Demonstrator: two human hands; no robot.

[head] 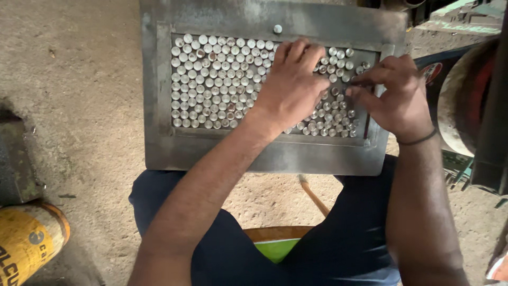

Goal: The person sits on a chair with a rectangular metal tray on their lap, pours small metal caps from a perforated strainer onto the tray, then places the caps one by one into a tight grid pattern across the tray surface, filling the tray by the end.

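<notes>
The left hand [288, 87] is pressing flat and open on small upright silver metal cylinders [211, 85] packed in a shallow grey steel tray [264, 153], while the right hand [397, 98] is pinching one cylinder beside it; seating it upright looks next

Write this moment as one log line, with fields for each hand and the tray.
left hand: flat on small metal cylinders | right hand: fingertips pinching at cylinders near right edge | metal tray: on lap, nearly full

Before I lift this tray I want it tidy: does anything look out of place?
Yes. One small metal cylinder sits alone on the metal tray frame's top edge, outside the recess. By the right hand, pieces lie jumbled; those left of the left hand stand in rows.
</notes>
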